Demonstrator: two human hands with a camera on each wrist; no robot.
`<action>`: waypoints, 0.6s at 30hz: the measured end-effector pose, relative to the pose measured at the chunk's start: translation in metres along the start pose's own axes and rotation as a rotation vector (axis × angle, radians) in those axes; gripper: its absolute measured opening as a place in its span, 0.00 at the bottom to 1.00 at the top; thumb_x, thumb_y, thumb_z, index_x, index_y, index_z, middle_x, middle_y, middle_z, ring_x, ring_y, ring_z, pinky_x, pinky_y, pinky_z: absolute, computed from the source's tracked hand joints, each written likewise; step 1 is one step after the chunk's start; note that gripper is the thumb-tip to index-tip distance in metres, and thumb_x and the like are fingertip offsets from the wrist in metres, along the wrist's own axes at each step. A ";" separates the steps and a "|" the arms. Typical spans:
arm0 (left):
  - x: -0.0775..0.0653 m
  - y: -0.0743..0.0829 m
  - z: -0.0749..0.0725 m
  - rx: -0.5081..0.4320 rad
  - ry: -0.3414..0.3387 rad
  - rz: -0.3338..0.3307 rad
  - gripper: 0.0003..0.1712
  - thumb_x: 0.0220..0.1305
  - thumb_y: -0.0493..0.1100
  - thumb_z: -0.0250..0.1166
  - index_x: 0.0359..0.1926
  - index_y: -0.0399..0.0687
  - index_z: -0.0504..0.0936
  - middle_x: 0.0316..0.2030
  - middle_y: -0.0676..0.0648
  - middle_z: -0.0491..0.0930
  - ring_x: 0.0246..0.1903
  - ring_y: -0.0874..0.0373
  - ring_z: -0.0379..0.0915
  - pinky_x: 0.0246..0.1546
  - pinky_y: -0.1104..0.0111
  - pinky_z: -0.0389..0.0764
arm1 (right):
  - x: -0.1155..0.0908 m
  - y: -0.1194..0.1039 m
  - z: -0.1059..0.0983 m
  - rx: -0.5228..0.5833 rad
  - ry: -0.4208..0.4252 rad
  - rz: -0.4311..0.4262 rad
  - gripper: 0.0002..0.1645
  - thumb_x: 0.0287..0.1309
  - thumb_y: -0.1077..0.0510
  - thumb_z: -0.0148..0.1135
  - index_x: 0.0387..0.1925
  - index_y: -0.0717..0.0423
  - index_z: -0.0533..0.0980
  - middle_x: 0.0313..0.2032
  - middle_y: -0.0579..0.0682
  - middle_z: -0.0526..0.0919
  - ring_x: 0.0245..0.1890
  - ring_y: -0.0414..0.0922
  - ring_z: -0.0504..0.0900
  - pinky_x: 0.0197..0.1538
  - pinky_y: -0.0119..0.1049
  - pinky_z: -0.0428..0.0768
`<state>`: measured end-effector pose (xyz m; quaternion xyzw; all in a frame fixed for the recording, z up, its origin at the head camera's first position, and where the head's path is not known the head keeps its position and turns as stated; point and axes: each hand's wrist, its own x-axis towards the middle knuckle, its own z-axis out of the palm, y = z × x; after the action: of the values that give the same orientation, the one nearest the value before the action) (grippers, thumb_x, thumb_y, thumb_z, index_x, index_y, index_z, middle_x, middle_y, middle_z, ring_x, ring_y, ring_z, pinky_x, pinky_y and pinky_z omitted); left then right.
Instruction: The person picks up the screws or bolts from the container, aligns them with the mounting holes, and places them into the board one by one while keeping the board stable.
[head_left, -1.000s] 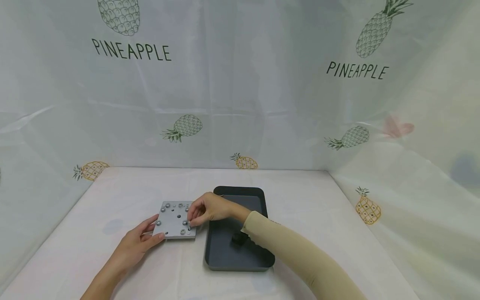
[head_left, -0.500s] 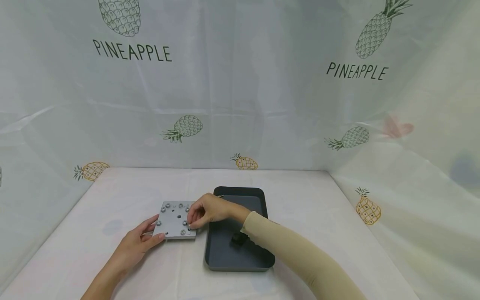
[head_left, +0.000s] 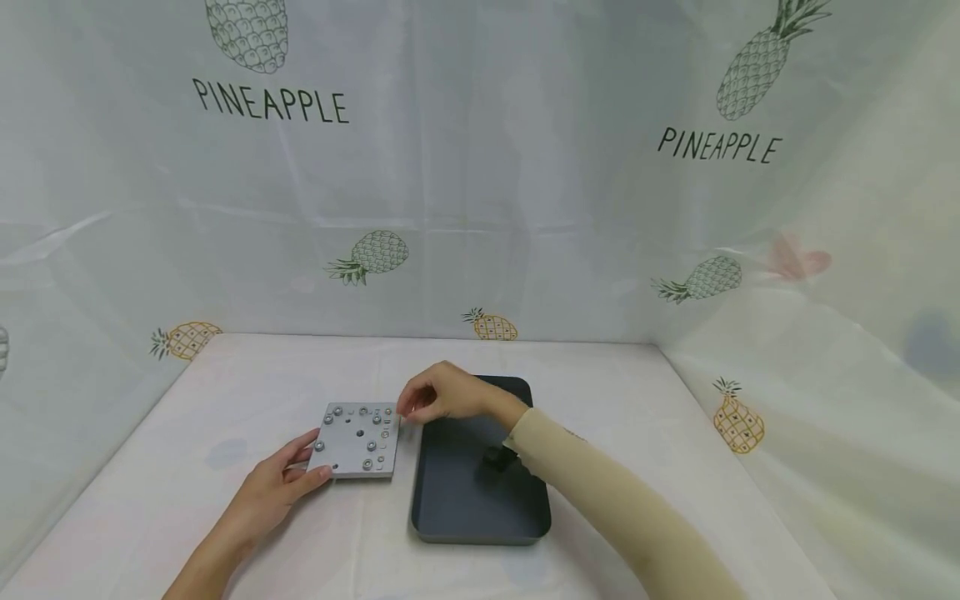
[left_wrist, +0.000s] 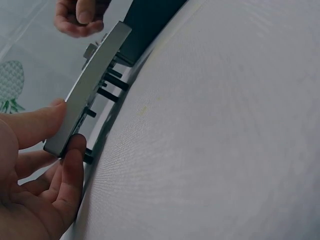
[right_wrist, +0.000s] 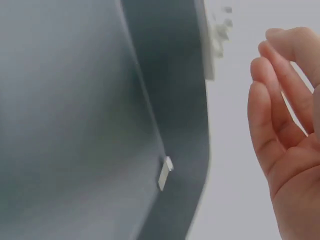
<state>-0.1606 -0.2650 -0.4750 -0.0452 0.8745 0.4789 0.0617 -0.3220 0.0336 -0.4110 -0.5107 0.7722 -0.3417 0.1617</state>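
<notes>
A square grey metal plate (head_left: 347,454) lies left of the tray, with several socket-head screws and holes on its top. My left hand (head_left: 276,483) grips its near left corner, thumb on top. In the left wrist view the plate (left_wrist: 87,87) shows edge-on, tilted, with several dark screw shanks (left_wrist: 116,81) sticking out beneath and my left fingers (left_wrist: 72,175) under one end. My right hand (head_left: 446,392) hovers beside the plate's far right corner. The right wrist view shows its fingers (right_wrist: 262,107) loosely bent, thumb close to them, with nothing visible between.
A dark grey tray (head_left: 480,521) stands right of the plate, partly covered by my right forearm. Inside it, a small pale piece (right_wrist: 164,173) lies against the wall in the right wrist view. A black device (head_left: 498,458) sits at my right wrist.
My right hand has left the plate's near right area and moved up and to the right, toward the far corner. A small screw shows where the fingers were. The left hand stays put.
</notes>
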 end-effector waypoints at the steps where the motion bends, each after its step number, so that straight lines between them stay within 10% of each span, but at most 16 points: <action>1: 0.000 0.000 0.000 0.000 0.001 0.001 0.52 0.69 0.62 0.71 0.83 0.46 0.59 0.72 0.30 0.69 0.57 0.51 0.81 0.64 0.47 0.74 | -0.004 0.001 -0.007 -0.003 0.017 0.009 0.10 0.66 0.64 0.73 0.48 0.60 0.88 0.42 0.45 0.91 0.38 0.35 0.85 0.46 0.31 0.84; 18: -0.001 0.003 0.000 0.005 0.001 -0.009 0.52 0.69 0.62 0.72 0.83 0.47 0.59 0.72 0.30 0.69 0.57 0.50 0.80 0.64 0.45 0.73 | -0.034 0.042 -0.028 -0.295 0.019 0.236 0.23 0.66 0.63 0.74 0.61 0.57 0.84 0.58 0.51 0.87 0.42 0.37 0.86 0.49 0.30 0.82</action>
<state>-0.1600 -0.2636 -0.4726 -0.0492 0.8755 0.4764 0.0634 -0.3529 0.0842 -0.4233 -0.4314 0.8700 -0.2080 0.1168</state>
